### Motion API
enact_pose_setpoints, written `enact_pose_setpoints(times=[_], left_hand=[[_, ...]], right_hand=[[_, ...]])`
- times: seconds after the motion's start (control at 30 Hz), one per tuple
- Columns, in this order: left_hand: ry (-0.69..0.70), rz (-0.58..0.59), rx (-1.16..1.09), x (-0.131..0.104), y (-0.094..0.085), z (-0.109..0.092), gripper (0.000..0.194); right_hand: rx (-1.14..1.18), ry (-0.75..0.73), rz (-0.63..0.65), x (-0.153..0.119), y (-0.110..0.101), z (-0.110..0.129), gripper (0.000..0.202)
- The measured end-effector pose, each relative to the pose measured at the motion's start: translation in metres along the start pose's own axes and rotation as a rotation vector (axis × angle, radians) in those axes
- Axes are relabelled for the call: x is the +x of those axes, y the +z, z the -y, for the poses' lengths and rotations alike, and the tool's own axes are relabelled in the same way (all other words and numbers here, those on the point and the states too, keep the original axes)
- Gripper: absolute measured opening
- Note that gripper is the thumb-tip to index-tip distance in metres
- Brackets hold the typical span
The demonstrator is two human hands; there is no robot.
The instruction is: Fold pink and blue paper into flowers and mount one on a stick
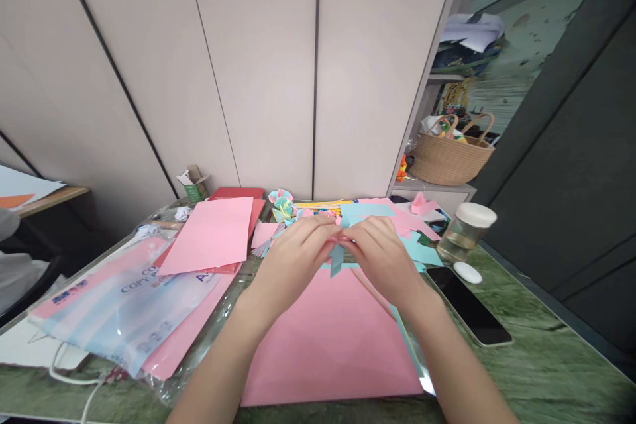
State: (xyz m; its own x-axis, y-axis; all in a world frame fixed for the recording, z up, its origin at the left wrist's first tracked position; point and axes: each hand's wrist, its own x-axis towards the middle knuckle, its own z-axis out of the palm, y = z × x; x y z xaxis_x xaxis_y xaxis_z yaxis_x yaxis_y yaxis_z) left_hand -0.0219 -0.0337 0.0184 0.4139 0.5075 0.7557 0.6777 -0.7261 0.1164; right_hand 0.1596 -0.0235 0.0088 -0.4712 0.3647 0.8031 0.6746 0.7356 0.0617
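Observation:
Over the far end of a large pink paper sheet (322,344), my left hand (301,245) and my right hand (380,248) meet with bent fingers. Between the fingertips they pinch a small piece of folded paper (336,260), blue with a bit of pink showing. Its blue end hangs down below the fingers; the rest is hidden by them. A thin wooden stick (372,293) lies on the pink sheet beside my right hand. Just beyond my hands are blue paper pieces (365,211) and a pink-and-blue paper flower (282,202).
To the left, pink sheets (211,232) overlap a plastic copy-paper bag (134,305). A phone (470,305), a small white round object (468,272) and a lidded jar of liquid (464,232) stand or lie at the right. A woven basket (450,156) sits on the shelf behind.

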Motion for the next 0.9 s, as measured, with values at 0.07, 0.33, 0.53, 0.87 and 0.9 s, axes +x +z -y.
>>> enact_pose_setpoints(times=[0.07, 0.33, 0.53, 0.87, 0.9], left_hand=[[-0.065, 0.054, -0.038, -0.002, -0.001, 0.002, 0.023], [-0.110, 0.211, -0.061, 0.001, -0.011, 0.001, 0.018], [-0.113, 0.246, -0.079, 0.002, -0.014, 0.001, 0.016], [-0.025, 0.228, -0.074, 0.000, -0.018, 0.002, 0.008], [-0.016, 0.208, -0.066, -0.001, -0.017, 0.002, 0.009]], right_hand=[[0.007, 0.011, 0.039, 0.000, 0.000, 0.000, 0.010], [0.053, 0.023, 0.065, 0.001, 0.001, 0.003, 0.012], [0.178, 0.041, 0.059, 0.001, 0.001, 0.002, 0.010], [0.222, -0.016, 0.062, 0.002, -0.002, 0.005, 0.012], [0.236, -0.016, 0.043, 0.002, -0.002, 0.005, 0.011]])
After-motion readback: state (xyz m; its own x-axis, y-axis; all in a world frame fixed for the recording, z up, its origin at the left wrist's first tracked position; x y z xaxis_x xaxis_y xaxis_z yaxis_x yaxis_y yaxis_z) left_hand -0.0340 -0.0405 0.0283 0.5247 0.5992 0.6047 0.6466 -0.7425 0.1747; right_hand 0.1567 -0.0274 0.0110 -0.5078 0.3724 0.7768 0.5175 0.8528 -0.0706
